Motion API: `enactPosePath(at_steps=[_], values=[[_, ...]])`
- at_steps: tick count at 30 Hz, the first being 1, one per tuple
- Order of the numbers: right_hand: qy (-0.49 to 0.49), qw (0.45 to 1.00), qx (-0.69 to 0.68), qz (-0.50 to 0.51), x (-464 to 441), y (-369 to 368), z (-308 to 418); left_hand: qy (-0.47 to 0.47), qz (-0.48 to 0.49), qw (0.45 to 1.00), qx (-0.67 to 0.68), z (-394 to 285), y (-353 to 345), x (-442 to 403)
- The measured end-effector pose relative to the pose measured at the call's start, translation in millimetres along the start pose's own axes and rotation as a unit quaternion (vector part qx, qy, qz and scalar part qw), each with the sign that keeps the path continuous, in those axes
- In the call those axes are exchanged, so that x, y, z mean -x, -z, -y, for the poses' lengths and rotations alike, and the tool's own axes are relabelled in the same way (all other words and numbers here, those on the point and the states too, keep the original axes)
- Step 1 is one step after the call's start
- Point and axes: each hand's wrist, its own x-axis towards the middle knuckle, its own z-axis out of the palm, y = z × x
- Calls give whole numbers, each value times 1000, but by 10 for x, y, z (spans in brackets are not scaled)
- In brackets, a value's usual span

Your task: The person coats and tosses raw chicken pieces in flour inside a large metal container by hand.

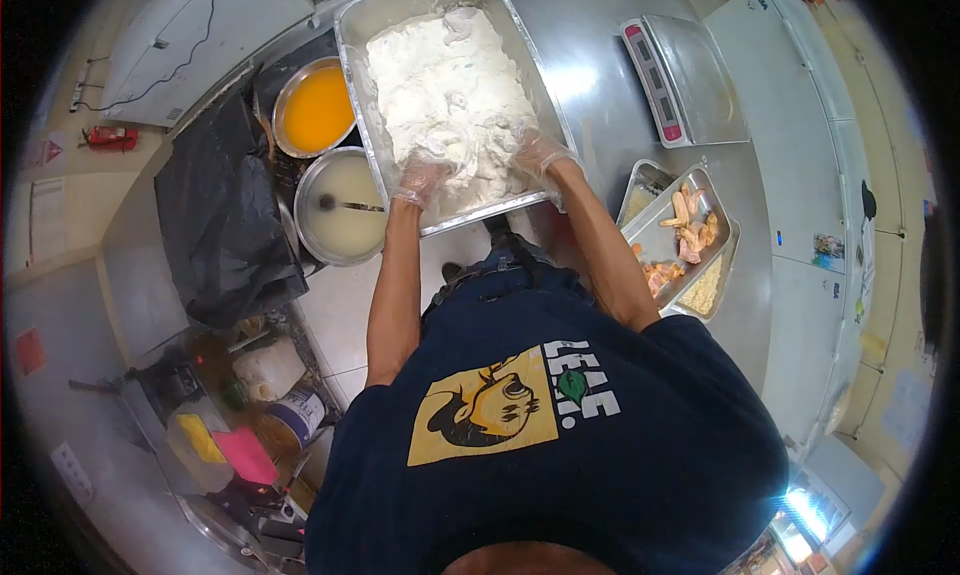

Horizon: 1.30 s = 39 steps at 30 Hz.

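Note:
A large metal tray (355, 95) holds a thick, lumpy bed of white flour (445, 70). My left hand (425, 179), in a clear plastic glove, is sunk into the flour at the near left part of the tray. On the near right side, my right hand (545, 161) wears the same kind of glove and also reaches into the flour. The fingers of both hands are covered by flour, so their grip is hidden. Between the hands the flour is heaped and clumped; whether anything lies under it cannot be seen.
Left of the tray stand a bowl of orange liquid (316, 110) and a bowl of cloudy pale liquid (345, 230) with a ladle (352, 206). To the right are a digital scale (700, 80) and a metal tray of raw chicken pieces (692, 225). Black plastic sheeting (220, 195) hangs at left.

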Motion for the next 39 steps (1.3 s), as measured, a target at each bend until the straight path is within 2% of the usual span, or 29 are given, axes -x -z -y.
enactPosePath(at_steps=[2, 4, 6, 7, 8, 9, 10, 11, 12, 13, 14, 16, 17, 18, 20, 21, 22, 24, 25, 26, 27, 29, 30, 32, 33, 35, 36, 38, 39], values=[[43, 999, -5, -30, -37, -80, -52, -5, -2, 1000, -22, 95, 35, -33], [85, 995, -10, -60, -28, -136, -96, 69, -42, 996, 41, 99, 35, -27], [142, 962, 165, -163, 5, -168, -114, 81, -62, 995, -2, -50, -24, 65], [141, 962, 165, -163, -23, -174, -73, 94, -79, 991, -46, -149, -64, 120], [119, 980, 97, -124, -89, -180, -2, 93, -78, 991, -46, -7, -22, 61], [95, 992, 27, -83, -121, -176, 84, 30, -58, 993, -102, 272, 61, -49], [95, 991, 27, -85, -82, -136, 201, -4, -46, 990, -132, 300, 71, -70], [74, 993, -52, -72, -25, -96, 314, -38, -37, 986, -160, 323, 79, -88], [53, 989, -129, -59, 20, -66, 411, -3, -52, 995, -89, 172, -6, -16], [34, 989, -109, -93, 32, -80, 470, 32, -66, 997, -16, 105, -50, 29], [36, 989, -107, -95, 49, -49, 473, 28, -67, 997, -16, 81, -60, 56], [-4, 971, -236, -28, 143, 104, 519, 7, -98, 987, 126, 133, -52, 64], [-3, 972, -235, -30, 178, 114, 507, 4, -98, 987, 126, 150, 2, 73], [26, 959, -277, -52, 208, 135, 488, 99, -68, 992, 33, 120, 88, 81], [57, 944, -316, -77, 243, 173, 461, 187, -37, 980, -62, 82, 128, 90], [106, 949, -280, -100, 230, 171, 441, 155, -48, 938, -307, -45, 76, 141], [153, 950, -243, -122, 208, 157, 415, 116, -58, 836, -533, -143, 27, 197], [194, 947, -210, -144, 133, 125, 359, 140, -101, 845, -506, -281, -43, 230], [234, 942, -177, -161, 107, 114, 339, -19, -111, 907, -405, -325, -62, 229], [232, 943, -178, -161, 79, 97, 322, -177, -116, 934, -287, -362, -87, 238], [223, 953, -127, -160, 89, 122, 365, -176, -114, 935, -287, -374, -119, 222], [212, 962, -75, -157, 61, 93, 369, -355, -78, 838, -407, -415, -178, 160], [231, 952, -66, -187, -10, 10, 318, -356, -78, 838, -406, -439, -184, 143], [250, 942, -57, -218, -79, -70, 266, -250, -66, 921, -292, -481, -191, 109], [250, 938, -64, -232, -70, -68, 273, -250, -64, 921, -292, -458, -191, 84], [248, 935, -70, -244, -46, -56, 270, -233, -56, 850, -468, -386, -186, 46], [241, 939, -95, -227, 43, 49, 339, -233, -55, 850, -469, -184, -135, -59], [233, 942, -121, -207, 167, 163, 431, -405, -90, 694, -588, 301, -9, -290], [221, 946, -143, -190, 201, 197, 455, -405, -90, 694, -589, 263, -26, -275]])
